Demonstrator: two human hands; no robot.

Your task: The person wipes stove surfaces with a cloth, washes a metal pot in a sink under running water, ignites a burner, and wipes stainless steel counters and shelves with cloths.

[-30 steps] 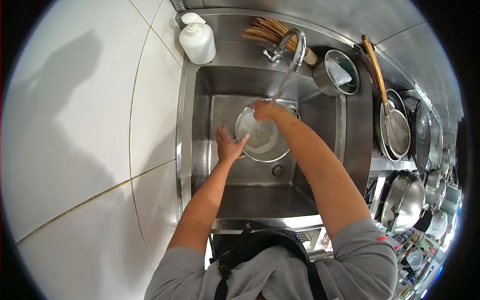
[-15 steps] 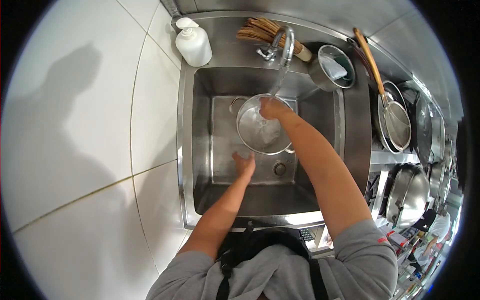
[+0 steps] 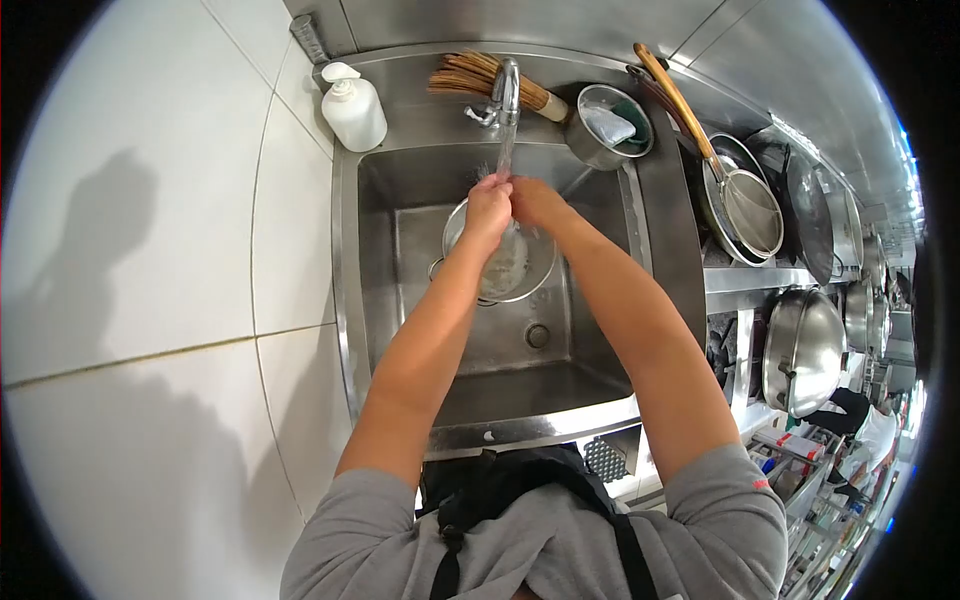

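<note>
Both hands meet under the stream from the tap [image 3: 507, 95], above a round metal pot [image 3: 547, 272] with loop handles. My left hand [image 3: 487, 210] is closed, its fingers curled in toward the other hand. Beside it, my right hand [image 3: 537, 203] bends inward with its fingers closed and mostly hidden. Whatever they may hold between them cannot be made out. Cloudy, foamy-looking water [image 3: 508, 268] shows inside the pot, which sits in the steel sink [image 3: 480, 385].
A white pump bottle [image 3: 354, 115], a bamboo brush [image 3: 490, 80] and a metal container with a scrubbing pad [image 3: 600, 140] stand along the back ledge. To the right are a strainer [image 3: 750, 213] and several pans. A person [image 3: 878, 440] is far right.
My left hand has risen from the sink's lower middle to join my right hand under the tap. My right hand has lifted from inside the pot. The camera view has shifted.
</note>
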